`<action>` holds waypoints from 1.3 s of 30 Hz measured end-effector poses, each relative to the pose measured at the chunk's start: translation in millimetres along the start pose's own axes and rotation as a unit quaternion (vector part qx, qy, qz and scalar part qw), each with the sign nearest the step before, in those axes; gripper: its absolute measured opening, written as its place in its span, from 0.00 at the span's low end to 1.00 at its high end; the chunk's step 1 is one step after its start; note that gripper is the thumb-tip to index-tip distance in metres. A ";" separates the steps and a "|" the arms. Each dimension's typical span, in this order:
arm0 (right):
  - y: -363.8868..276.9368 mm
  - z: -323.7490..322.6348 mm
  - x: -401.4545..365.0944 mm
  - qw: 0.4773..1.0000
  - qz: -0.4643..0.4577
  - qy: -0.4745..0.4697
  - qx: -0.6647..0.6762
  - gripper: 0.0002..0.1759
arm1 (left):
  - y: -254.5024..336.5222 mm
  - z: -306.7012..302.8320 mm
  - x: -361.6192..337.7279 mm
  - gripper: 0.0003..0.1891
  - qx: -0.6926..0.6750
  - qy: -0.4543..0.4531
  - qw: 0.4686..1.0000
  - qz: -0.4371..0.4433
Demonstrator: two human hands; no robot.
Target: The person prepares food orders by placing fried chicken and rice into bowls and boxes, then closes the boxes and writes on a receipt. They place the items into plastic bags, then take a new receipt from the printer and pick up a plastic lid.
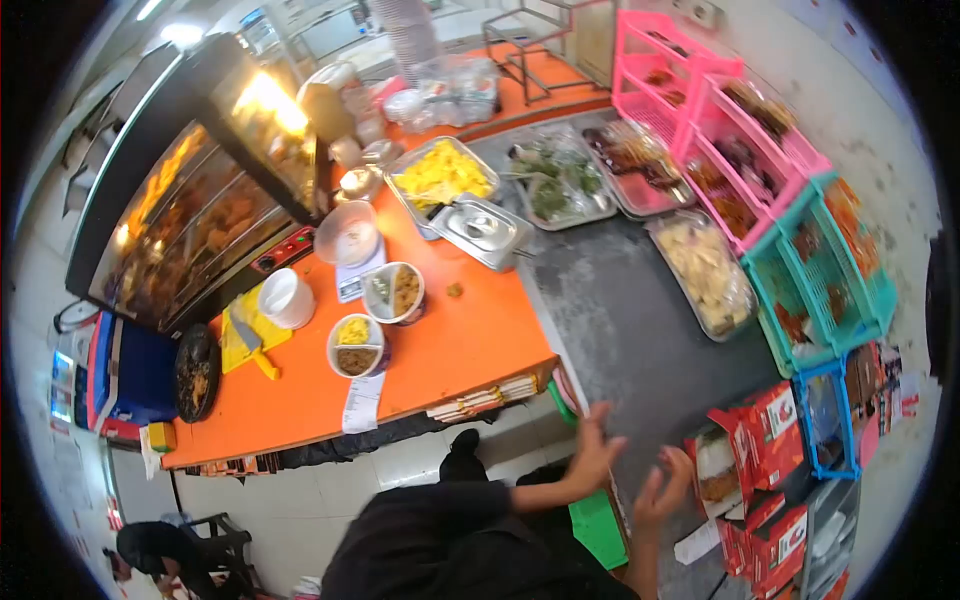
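Observation:
My left hand (593,455) is held over the edge of the dark grey counter (640,350), its fingers apart and nothing in it. Close beside it is my right hand (660,490), palm turned inward, fingers loosely bent and apart, also holding nothing. Just right of that hand stands an opened red and white cardboard food box (716,470) with rice and a browned piece of food inside. More red boxes (778,550) stand next to it. A white paper slip (697,543) lies by their front.
On the orange counter (470,340) are two divided food bowls (358,345), a receipt (362,403), a knife (250,345) and a glass food warmer (200,190). Food trays (700,270) and pink baskets (740,165) line the back. Another person (165,550) is at lower left.

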State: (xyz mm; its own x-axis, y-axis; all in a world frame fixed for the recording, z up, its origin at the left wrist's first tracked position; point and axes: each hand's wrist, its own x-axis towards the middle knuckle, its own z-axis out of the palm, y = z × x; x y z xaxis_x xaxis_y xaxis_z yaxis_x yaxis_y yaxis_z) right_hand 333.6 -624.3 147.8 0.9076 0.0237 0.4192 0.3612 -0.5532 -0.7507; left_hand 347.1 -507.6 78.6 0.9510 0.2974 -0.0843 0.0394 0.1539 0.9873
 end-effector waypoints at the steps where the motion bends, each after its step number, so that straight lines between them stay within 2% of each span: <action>1: -13.1 36.0 16.2 0.996 0.049 -0.037 0.069 0.14 | 21.4 -52.7 1.3 0.36 0.083 0.062 0.993 -0.054; 2: -25.9 73.8 30.5 0.983 0.098 -0.074 0.134 0.12 | 5.5 -115.6 -1.7 0.34 0.182 0.149 0.972 -0.007; 3: -35.5 111.6 42.1 0.978 0.079 -0.140 0.130 0.11 | 17.5 -165.1 -3.8 0.32 0.201 0.251 0.947 -0.018; 4: -42.1 158.3 54.4 0.963 0.018 -0.193 0.188 0.11 | 30.0 -214.7 -5.7 0.30 0.212 0.349 0.912 -0.032; 5: -52.5 196.1 61.3 0.959 -0.028 -0.238 0.152 0.11 | 19.6 -280.1 -10.1 0.30 0.356 0.363 0.860 0.034; 6: -59.0 244.0 62.2 0.931 0.037 -0.283 0.229 0.12 | 3.2 -335.7 -6.9 0.30 0.414 0.453 0.789 0.027; 7: -63.8 292.2 63.2 0.891 0.104 -0.322 0.302 0.13 | 23.6 -363.6 -8.7 0.30 0.436 0.458 0.775 0.012; 8: -72.5 331.6 72.1 0.894 0.104 -0.357 0.249 0.16 | 18.7 -397.8 -6.1 0.28 0.369 0.464 0.805 -0.014; 9: -83.1 362.4 81.2 0.893 0.107 -0.392 0.195 0.19 | 22.2 -411.4 -2.6 0.28 0.368 0.460 0.808 -0.014; 11: -111.5 404.2 104.1 0.789 0.327 -0.460 0.242 0.23 | 31.9 -433.1 3.8 0.28 0.315 0.362 0.869 -0.115; 12: -119.7 414.1 109.1 0.790 0.331 -0.457 0.239 0.23 | 1.7 -454.3 6.9 0.27 0.278 0.354 0.887 -0.107; 13: -125.2 421.9 111.5 0.756 0.380 -0.477 0.239 0.21 | -4.8 -465.1 11.8 0.27 0.275 0.349 0.889 -0.111; 14: -129.7 427.2 111.1 0.718 0.429 -0.494 0.240 0.21 | -11.0 -474.9 14.8 0.25 0.144 0.289 0.930 -0.176; 15: -135.8 427.8 108.6 0.719 0.434 -0.489 0.237 0.21 | -16.4 -483.7 19.0 0.24 0.011 0.221 0.946 -0.236; 16: -140.7 426.7 104.7 0.732 0.435 -0.460 0.250 0.19 | -24.3 -486.4 22.6 0.20 0.012 0.211 0.952 -0.220; 17: -141.9 427.3 100.5 0.745 0.437 -0.432 0.262 0.18 | -6.3 -477.1 26.4 0.20 0.011 0.204 0.952 -0.226; 20: -124.2 424.4 90.9 0.765 0.422 -0.390 0.291 0.18 | 32.0 -461.7 30.5 0.16 -0.125 0.214 0.927 -0.283; 24: -125.6 335.2 79.5 0.792 0.414 -0.308 0.325 0.17 | 31.8 -473.9 37.9 0.17 -0.143 0.135 0.936 -0.291; 26: -117.3 278.0 69.8 0.807 0.459 -0.247 0.278 0.16 | 37.4 -470.2 39.1 0.19 -0.124 0.122 0.944 -0.280; 27: -106.7 250.3 62.0 0.805 0.479 -0.217 0.275 0.16 | 35.3 -469.8 36.1 0.19 -0.122 0.115 0.943 -0.287; 30: -61.6 178.1 28.6 0.810 0.525 -0.078 0.249 0.16 | 26.3 -466.5 38.0 0.20 -0.061 0.106 0.976 -0.183; 32: -23.5 143.5 5.7 0.805 0.539 0.027 0.246 0.15 | 16.4 -472.0 34.7 0.19 -0.029 0.064 0.975 -0.211; 33: -5.0 127.9 -3.6 0.803 0.535 0.077 0.252 0.15 | 8.0 -472.7 38.8 0.20 -0.058 0.063 0.972 -0.217; 35: 19.7 108.1 -14.5 0.815 0.510 0.130 0.242 0.15 | -10.0 -476.1 42.7 0.20 -0.113 0.083 0.975 -0.170; 36: 30.7 100.8 -17.3 0.801 0.523 0.145 0.252 0.17 | 7.4 -464.5 47.9 0.22 -0.130 0.046 0.973 -0.185; 37: 40.4 94.1 -20.2 0.787 0.535 0.158 0.265 0.20 | -13.9 -480.6 50.2 0.25 -0.135 0.032 0.970 -0.202; 38: 45.7 89.4 -19.1 0.770 0.545 0.169 0.286 0.18 | -2.0 -467.3 48.3 0.27 -0.158 0.002 0.973 -0.168; 39: 51.3 86.3 -15.6 0.753 0.554 0.179 0.308 0.16 | 26.2 -441.1 50.2 0.26 -0.143 -0.011 0.974 -0.174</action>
State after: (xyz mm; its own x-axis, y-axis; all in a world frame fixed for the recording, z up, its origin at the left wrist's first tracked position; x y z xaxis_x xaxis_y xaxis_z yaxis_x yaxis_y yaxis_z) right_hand 356.5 -581.1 58.7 0.6490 -0.4551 -0.6097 -0.4431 0.4253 -0.7892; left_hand 260.6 -73.0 40.8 0.9020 0.1613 -0.4005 0.2760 0.4980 0.8221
